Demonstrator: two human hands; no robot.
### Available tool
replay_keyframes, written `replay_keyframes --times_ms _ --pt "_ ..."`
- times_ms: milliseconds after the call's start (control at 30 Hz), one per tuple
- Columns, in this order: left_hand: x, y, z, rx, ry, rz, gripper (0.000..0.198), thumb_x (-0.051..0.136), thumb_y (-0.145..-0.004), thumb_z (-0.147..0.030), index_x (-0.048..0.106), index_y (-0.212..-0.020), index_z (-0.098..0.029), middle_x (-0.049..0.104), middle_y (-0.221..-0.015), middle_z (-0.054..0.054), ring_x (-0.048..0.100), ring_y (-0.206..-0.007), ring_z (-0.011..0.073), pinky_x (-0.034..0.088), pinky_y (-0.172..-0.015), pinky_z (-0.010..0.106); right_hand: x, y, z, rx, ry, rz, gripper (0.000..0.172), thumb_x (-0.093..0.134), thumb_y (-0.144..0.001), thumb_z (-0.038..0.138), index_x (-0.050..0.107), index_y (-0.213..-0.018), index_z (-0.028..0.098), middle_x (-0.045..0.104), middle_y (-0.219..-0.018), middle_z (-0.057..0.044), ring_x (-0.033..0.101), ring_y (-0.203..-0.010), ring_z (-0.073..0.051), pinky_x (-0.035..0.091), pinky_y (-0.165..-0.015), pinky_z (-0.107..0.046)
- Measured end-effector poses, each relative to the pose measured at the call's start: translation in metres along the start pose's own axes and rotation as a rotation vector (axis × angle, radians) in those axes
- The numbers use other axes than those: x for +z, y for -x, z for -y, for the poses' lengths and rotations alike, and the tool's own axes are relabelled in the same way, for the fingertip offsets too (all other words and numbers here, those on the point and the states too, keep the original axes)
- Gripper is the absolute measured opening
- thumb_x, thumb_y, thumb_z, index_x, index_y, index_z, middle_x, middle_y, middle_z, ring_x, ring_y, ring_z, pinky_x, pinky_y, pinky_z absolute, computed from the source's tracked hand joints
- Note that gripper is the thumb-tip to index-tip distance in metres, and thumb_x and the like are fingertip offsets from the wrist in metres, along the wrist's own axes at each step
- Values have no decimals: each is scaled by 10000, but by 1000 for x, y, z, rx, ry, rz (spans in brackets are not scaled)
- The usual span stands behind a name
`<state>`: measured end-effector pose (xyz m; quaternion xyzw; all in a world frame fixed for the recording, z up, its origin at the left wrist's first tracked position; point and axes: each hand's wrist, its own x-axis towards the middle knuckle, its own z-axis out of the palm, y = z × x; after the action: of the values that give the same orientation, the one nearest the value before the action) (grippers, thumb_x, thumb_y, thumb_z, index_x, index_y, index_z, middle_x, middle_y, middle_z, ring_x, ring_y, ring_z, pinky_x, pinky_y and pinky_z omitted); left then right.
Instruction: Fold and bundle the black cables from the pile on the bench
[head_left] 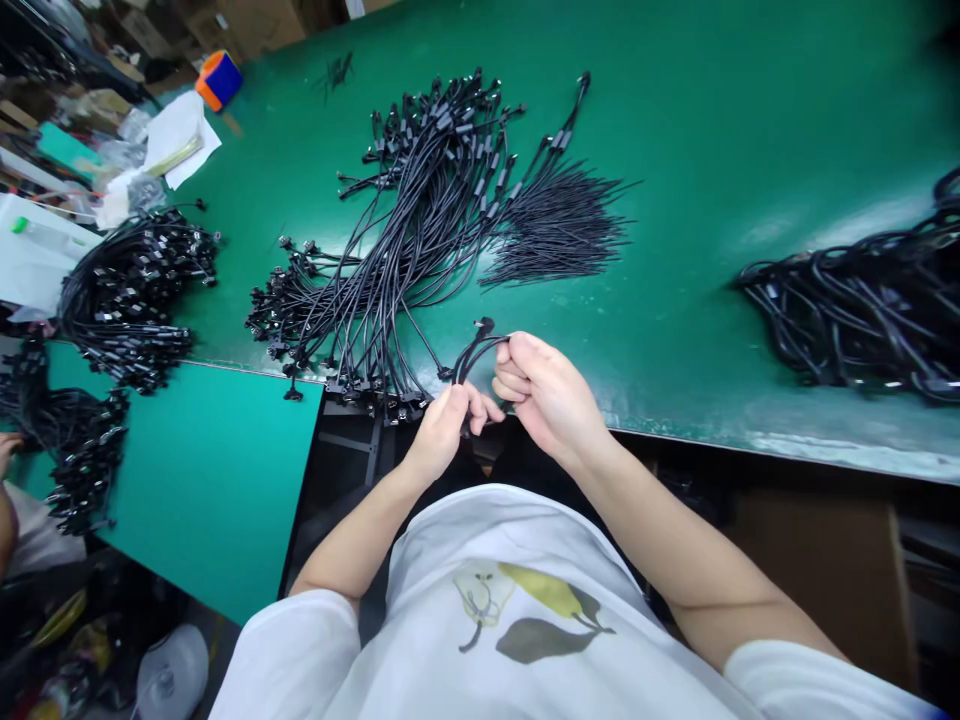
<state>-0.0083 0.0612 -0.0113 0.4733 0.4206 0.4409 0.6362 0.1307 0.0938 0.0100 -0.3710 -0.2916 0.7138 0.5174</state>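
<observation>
Both hands meet at the near edge of the green table (675, 150). My left hand (446, 425) is closed around the lower part of a short black cable (474, 350). My right hand (544, 385) is curled shut on the same cable's upper loop, whose connector end pokes up to the left of the fist. Just beyond the hands lies a fanned pile of black cables with connectors (405, 220), its near ends almost touching my left hand. A bunch of thin black ties (559, 225) lies to the right of that pile.
A heap of thicker black cables (862, 310) fills the right side of the table. More bundled cables (135, 295) lie at the left, over a lower green table (210, 480). White papers (176, 135), an orange-blue tape roll (219, 78) and clutter sit far left. Another person's arm (6, 500) shows at the left edge.
</observation>
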Motion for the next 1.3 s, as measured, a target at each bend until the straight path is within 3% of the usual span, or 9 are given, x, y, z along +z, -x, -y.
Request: replay_keyframes --times_ms 167,267,367,533,667,767,933,1067,1300 --pt "-7 4 -1 69 -233 37 483 393 -933 -653 446 -746 -210 483 -672 -9 540 -732 163 443 -874 359 9 7 -1 -126 87 -44 474 662 -805 616 442 -751 199 466 -795 1 413 -622 -75 377 -515 -197" --pt "-7 3 -7 71 -419 5 488 362 -950 -633 483 -764 -198 542 -787 40 539 -793 181 437 -832 345 18 17 -1 -253 149 -26 464 580 -854 642 454 -782 202 560 -1182 -71 588 -998 -153 518 -794 -275" --pt "-4 -1 -17 85 -519 30 439 398 -953 -583 528 -806 -190 561 -803 51 539 -788 197 436 -773 335 24 25 0 -310 224 104 488 494 -876 697 461 -844 212 542 -1331 -94 555 -1218 -232 492 -982 -400" --pt "-5 -6 -20 13 -635 171 342 654 -821 -507 576 -865 -178 594 -816 43 564 -767 218 454 -716 326 26 28 -4 -386 246 110 490 589 -845 659 381 -792 219 609 -953 -42 610 -850 -163 519 -732 -317" --pt "-4 -4 -5 145 -570 178 384 581 -865 -559 579 -935 -182 623 -946 94 588 -934 267 469 -877 384 29 25 -1 -324 131 11 567 633 -746 750 403 -920 261 446 -708 48 405 -546 -81 370 -507 -222" --pt "1 1 0 195 -420 177 503 471 -892 -660 543 -1005 -175 623 -994 116 600 -978 260 469 -900 392 32 21 7 -288 145 35 673 657 -636 820 461 -962 265 339 -660 61 282 -507 -60 274 -452 -203" --pt "1 5 -9 -13 -102 254 521 360 -932 -672 479 -1028 -175 556 -723 1 544 -626 124 468 -648 279 30 9 20 -170 72 98 607 571 -743 804 384 -776 228 243 -627 64 169 -487 -45 163 -400 -184" --pt "-3 2 -15 -193 0 428 535 459 -903 -667 551 -936 -141 595 -767 41 574 -663 125 483 -662 275 25 3 23 -154 138 183 571 629 -745 746 399 -767 225 295 -634 60 232 -489 -46 241 -384 -181" --pt "11 -5 -13 -361 393 341 538 597 -834 -658 601 -939 -131 538 -700 9 500 -626 115 448 -669 287 19 -15 24 -206 127 217 589 602 -745 766 380 -743 220 294 -614 70 255 -492 -48 402 -420 -195"
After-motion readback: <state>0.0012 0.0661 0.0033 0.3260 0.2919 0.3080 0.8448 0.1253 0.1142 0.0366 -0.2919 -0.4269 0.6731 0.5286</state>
